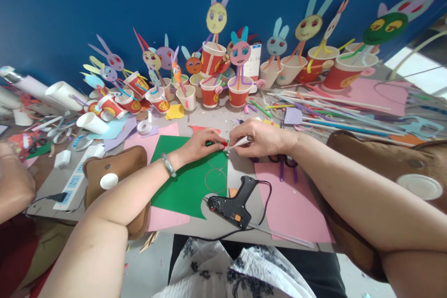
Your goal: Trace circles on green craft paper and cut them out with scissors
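Observation:
My left hand is closed, its fingertips pinching a small green piece at the top edge of a green paper sheet with pencilled circles. My right hand is closed on a white stick-like strip that points toward my left fingertips; the two hands almost touch. A black glue gun lies on the table just in front of them, its cord looping right. Scissors with dark handles lie under my right wrist on a pink sheet.
Rows of red and white paper cups with rabbit-faced paper figures stand along the blue wall. Straws and sticks lie at the right. A power strip and brown cushions flank the work area. Another person's arm is at the left edge.

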Tool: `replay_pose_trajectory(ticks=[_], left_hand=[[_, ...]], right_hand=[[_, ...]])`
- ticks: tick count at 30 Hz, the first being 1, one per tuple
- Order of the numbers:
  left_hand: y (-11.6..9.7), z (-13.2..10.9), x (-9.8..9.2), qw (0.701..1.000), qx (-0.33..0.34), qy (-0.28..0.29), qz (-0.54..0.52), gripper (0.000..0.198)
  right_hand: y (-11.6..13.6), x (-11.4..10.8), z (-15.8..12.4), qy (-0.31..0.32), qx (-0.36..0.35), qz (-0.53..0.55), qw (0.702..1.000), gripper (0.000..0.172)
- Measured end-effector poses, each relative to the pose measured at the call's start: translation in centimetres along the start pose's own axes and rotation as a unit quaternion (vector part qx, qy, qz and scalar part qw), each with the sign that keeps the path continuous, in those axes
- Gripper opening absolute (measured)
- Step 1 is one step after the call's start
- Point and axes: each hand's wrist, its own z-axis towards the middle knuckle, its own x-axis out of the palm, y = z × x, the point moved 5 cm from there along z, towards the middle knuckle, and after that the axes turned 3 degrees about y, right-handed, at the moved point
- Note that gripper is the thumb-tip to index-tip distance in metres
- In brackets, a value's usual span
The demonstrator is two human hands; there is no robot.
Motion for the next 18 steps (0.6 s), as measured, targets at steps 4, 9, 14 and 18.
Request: replay_pose_trajectory(ticks=[4,9,14,18], left_hand=[[-0.1,0.0,0.0,1.0,0.0,0.003,0.0,0.024],[-0.2,0.1,0.0,1.0,-0.001,-0.001,-0.002,0.025],[-0.1,0.0,0.0,1.0,0.002,-0.012,-0.009,0.03],[0.0,0.0,0.0,1.0,-0.007,-0.011,-0.014,0.033]], right_hand=[[0.2,0.1,0.0,0.001,-0.011,-0.011,1.0,0.015],[0.8,0.2,0.0,-0.008,-0.032,-0.035,0.999,0.015],[1.4,0.4,0.0,0.003,-0.03,-0.067,0.997,0.015],[1.6,0.5,0.0,0.017,-0.027,-0.08,0.996,0.014]])
